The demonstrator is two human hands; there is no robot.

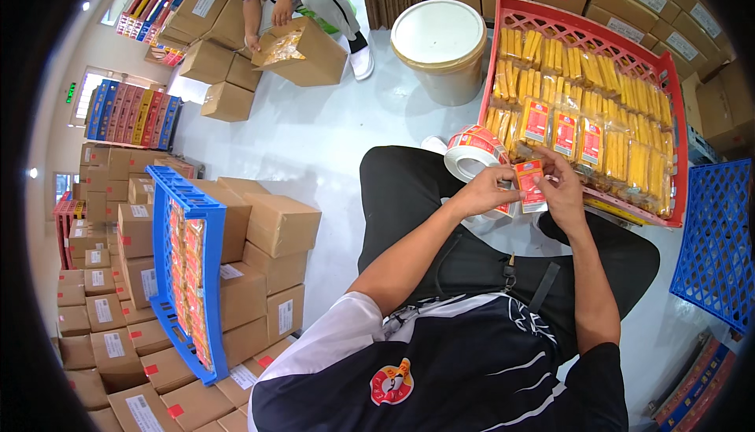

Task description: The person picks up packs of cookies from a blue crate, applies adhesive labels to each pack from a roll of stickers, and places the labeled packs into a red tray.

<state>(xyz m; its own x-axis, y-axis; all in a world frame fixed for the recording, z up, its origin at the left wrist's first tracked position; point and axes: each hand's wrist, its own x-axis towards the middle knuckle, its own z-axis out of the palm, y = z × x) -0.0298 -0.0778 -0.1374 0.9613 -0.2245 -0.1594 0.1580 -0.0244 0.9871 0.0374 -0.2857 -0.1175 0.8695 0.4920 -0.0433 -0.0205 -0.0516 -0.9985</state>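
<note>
A red and yellow printed label (531, 195) is pinched between my two hands, in front of the crate. My left hand (488, 189) grips its left edge with thumb and fingers. My right hand (559, 187) holds its right side, the thumb lying over the printed face. Whether a packet lies behind the label, I cannot tell. Just beyond my left hand is a roll of printed labels (481, 144) with a white core side. Clear packets of yellow sticks (590, 72) stand in rows in a red plastic crate (677, 131); several front packets bear red labels (564, 134).
A lidded white bucket (439, 33) stands left of the crate. Farther back a person (283, 10) handles an open carton (312, 57). Stacked cartons (277, 225) and a blue crate of labelled packets (218, 290) are at left. Another blue crate (716, 243) lies at right.
</note>
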